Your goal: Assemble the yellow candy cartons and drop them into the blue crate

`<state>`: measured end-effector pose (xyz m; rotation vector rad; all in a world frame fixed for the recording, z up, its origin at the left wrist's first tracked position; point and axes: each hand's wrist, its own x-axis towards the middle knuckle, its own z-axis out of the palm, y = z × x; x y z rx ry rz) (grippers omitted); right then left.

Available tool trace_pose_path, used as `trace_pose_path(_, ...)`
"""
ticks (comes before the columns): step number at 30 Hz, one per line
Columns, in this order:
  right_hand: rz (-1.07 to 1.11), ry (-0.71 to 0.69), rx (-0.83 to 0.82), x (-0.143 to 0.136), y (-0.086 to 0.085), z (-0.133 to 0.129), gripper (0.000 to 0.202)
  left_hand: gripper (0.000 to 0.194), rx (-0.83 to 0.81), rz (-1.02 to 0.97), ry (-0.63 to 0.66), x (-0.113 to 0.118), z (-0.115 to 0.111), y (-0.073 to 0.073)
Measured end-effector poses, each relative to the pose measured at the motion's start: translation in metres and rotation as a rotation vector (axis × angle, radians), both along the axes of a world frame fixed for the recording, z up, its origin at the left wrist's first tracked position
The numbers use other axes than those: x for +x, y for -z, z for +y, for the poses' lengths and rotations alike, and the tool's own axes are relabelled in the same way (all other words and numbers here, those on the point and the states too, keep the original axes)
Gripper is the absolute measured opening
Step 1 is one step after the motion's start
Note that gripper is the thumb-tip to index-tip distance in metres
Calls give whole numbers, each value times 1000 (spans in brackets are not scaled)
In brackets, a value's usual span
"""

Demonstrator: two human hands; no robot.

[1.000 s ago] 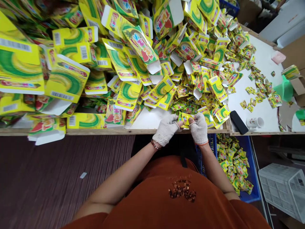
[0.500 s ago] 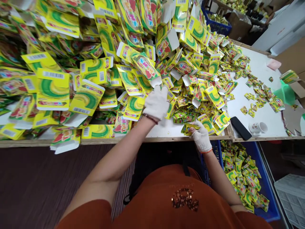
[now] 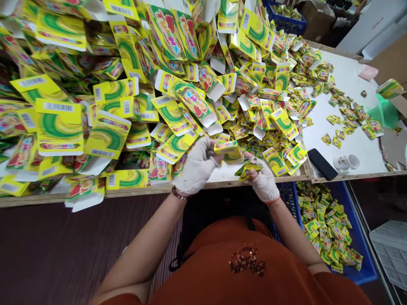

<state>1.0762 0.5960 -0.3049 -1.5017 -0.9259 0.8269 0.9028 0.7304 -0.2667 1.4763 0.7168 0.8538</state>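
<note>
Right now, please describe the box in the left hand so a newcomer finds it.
Start at the white table, on its near edge above the orange shirt. There the gloved left hand holds one small yellow box, beside the right hand with its packets. Unlike the boxes heaped behind, this one is hand-held.

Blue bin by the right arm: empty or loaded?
Loaded. Candy-style packets heap across the visible inside of the blue bin. Can't tell about the part under the table edge.

A small yellow box (image 3: 228,151) — held sideways — is near glossy packets (image 3: 246,171).
</note>
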Motion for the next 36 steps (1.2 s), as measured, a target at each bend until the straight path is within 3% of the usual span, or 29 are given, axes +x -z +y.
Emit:
trace_pose_path(3, -62, -2, 47, 1, -8, 3, 36, 39, -192, 15, 157, -13, -14, 18)
trace_pose_path(5, -277, -84, 101, 3, -17, 1, 17, 43, -216, 25, 276, -21, -12, 21)
trace_pose_path(7, -528, -252, 148, 6, -28, -2, 3, 51, -124, 89, 392, -26, -6, 17)
trace_pose_path(10, -738, -532, 197, 6, -39, -8, 21, 51, 153, 362, 571, -25, 1, 7)
trace_pose_path(13, -779, -611, 233, 6, -42, -16, 24, 46, 286, 485, 681, -19, -2, 2)
trace_pose_path(15, -720, -452, 222, 8, -41, -22, 13, 41, 382, 548, 583, -18, -10, 4)
trace_pose_path(17, -582, -156, 176, 9, -38, -27, 6, 38, 535, 685, 391, -17, -19, 9)
trace_pose_path(20, -404, 225, 96, 6, -32, -27, 20, 39, 693, 822, 210, -14, -35, 19)
trace_pose_path(22, -402, 306, 63, 2, -29, -21, 26, 41, 717, 833, 185, -10, -44, 25)
trace_pose_path(25, -458, 277, 56, -2, -24, -12, 27, 40, 716, 811, 146, -6, -51, 31)
trace_pose_path(28, -489, 144, 4, 2, -23, -9, 24, 41, 730, 751, 130, -8, -51, 32)
trace_pose_path(34, -713, -227, -121, 20, -36, -8, 20, 43, 809, 664, 263, -11, -45, 30)
trace_pose_path(36, -799, -247, -126, 18, -37, -6, 19, 45, 825, 659, 275, -10, -45, 30)
